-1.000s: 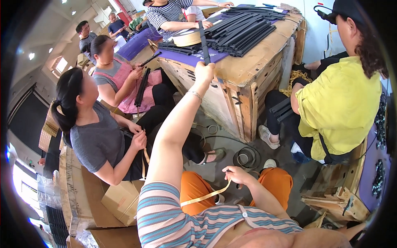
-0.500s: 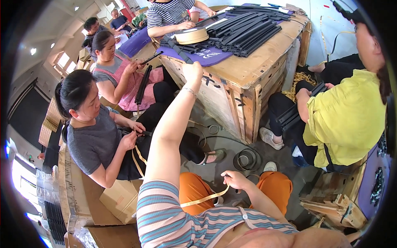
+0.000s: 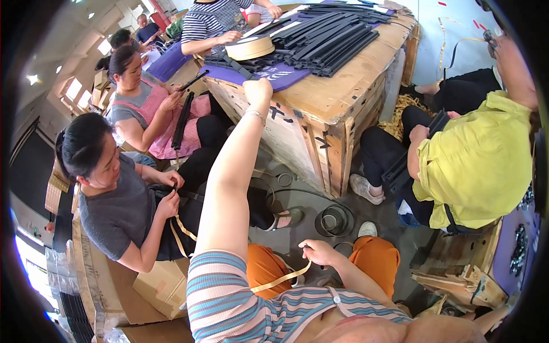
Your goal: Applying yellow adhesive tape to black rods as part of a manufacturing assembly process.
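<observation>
My left arm reaches out to the near edge of the wooden crate table. There my left hand (image 3: 258, 91) is closed on the end of a flat black strip (image 3: 242, 71) that lies over the purple mat (image 3: 286, 80). Above my knees, my right hand (image 3: 318, 252) is closed round one end of a narrow yellow tape (image 3: 283, 281), which hangs slack toward my body. A small dark bit shows between the right fingers; its kind cannot be made out. A big roll of yellow tape (image 3: 250, 48) lies near my left hand, beside a heap of black strips (image 3: 331, 43).
Co-workers in grey (image 3: 114, 200), pink check (image 3: 154, 134) and yellow (image 3: 469, 166) sit close on both sides, handling black strips. One in a striped shirt (image 3: 200, 28) is behind the crate table (image 3: 331, 108). Coiled black strapping (image 3: 334, 221) lies on the floor; a cardboard box (image 3: 163, 288) stands left.
The whole view has shifted a little, so most things appear further left. Both my hands keep their holds. The co-worker in grey has brought the hands closer to the body.
</observation>
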The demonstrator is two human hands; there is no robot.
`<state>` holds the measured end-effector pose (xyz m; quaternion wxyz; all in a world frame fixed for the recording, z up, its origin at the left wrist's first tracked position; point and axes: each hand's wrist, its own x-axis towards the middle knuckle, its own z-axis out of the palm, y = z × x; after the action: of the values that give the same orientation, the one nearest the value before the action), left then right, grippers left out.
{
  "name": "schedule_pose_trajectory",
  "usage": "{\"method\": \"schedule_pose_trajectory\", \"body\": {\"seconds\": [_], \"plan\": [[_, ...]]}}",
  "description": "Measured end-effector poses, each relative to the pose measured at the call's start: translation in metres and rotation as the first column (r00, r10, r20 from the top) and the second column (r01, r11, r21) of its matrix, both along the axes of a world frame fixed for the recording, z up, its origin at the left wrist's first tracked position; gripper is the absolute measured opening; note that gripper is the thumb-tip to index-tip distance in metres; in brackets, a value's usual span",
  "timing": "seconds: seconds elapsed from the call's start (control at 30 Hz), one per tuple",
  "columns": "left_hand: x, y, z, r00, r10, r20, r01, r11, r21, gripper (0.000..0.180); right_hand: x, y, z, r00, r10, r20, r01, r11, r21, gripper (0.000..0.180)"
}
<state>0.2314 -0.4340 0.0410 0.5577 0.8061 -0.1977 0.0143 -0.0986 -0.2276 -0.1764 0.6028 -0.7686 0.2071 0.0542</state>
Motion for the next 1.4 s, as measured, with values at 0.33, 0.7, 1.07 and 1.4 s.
{"method": "schedule_pose_trajectory", "body": {"seconds": [0.33,0.7,1.07,1.4], "plan": [[-0.027,0.025,-0.005,0.919,-0.035,0.392,0.039,0.999,-0.002,0.030,0.002,0.004,-0.010,0.998,0.015,0.064,-0.013,0.999,-0.042,0.025],[-0.009,-0.032,0.008,0.893,-0.305,0.332,0.117,0.868,0.482,0.035,0.008,0.010,-0.023,0.997,0.023,0.079,-0.014,0.993,-0.119,0.024],[-0.070,-0.097,0.023,0.609,-0.547,0.575,0.138,0.786,0.603,0.036,0.002,0.008,-0.008,0.994,-0.066,0.082,0.072,0.995,-0.073,0.026],[-0.089,0.068,0.068,0.709,-0.680,-0.188,0.621,0.728,-0.289,0.028,0.004,0.011,-0.015,0.996,-0.049,0.075,0.055,0.995,-0.086,0.026]]}}
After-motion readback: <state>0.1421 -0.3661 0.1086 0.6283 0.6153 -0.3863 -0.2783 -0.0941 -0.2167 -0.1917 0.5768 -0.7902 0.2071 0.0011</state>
